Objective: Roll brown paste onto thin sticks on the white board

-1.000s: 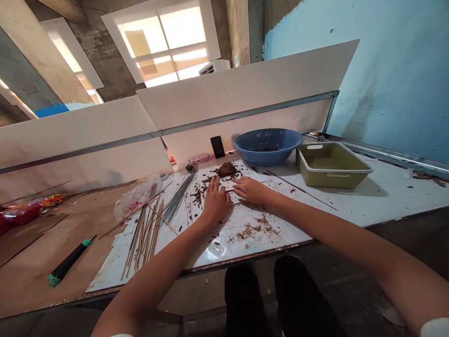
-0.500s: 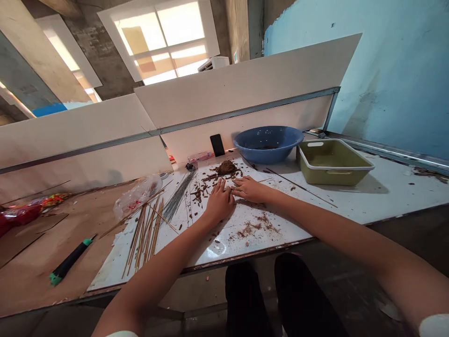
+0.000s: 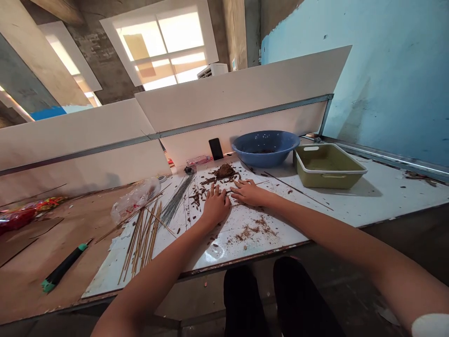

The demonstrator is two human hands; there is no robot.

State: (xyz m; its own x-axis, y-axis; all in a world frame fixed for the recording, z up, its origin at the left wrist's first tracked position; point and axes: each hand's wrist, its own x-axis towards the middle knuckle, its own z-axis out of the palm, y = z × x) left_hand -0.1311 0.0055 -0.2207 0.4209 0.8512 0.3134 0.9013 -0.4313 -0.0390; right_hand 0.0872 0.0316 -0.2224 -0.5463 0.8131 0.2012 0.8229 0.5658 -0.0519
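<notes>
Head view. White counter (image 3: 351, 206), backed by a pale partition board (image 3: 245, 89), carries everything in use. At its far side stand a blue bowl (image 3: 260, 159) and, just to the right of it, a green tray (image 3: 329, 180); the two are close together but do not clearly touch.

Left hand (image 3: 214, 207) and right hand (image 3: 250, 193) lie side by side near the middle of the counter, palms down. Fingers of both hands are open and stretched flat, and grip nothing that shows. Whatever may lie beneath the palms is hidden.

A clear plastic bag (image 3: 133, 199) lies well to the left. Between it and the left hand lie tan bamboo sticks (image 3: 142, 236) and a bundle of thin grey sticks (image 3: 177, 200). Their long axes run away from the person, and the left hand is much the nearer.

Brown lump (image 3: 224, 170) sits just beyond the fingertips, opposite the gap between the hands, about equally near to each. Brown crumbs (image 3: 254, 229) lie scattered nearer the person. A dark phone (image 3: 215, 149) leans against the partition board behind the lump.
</notes>
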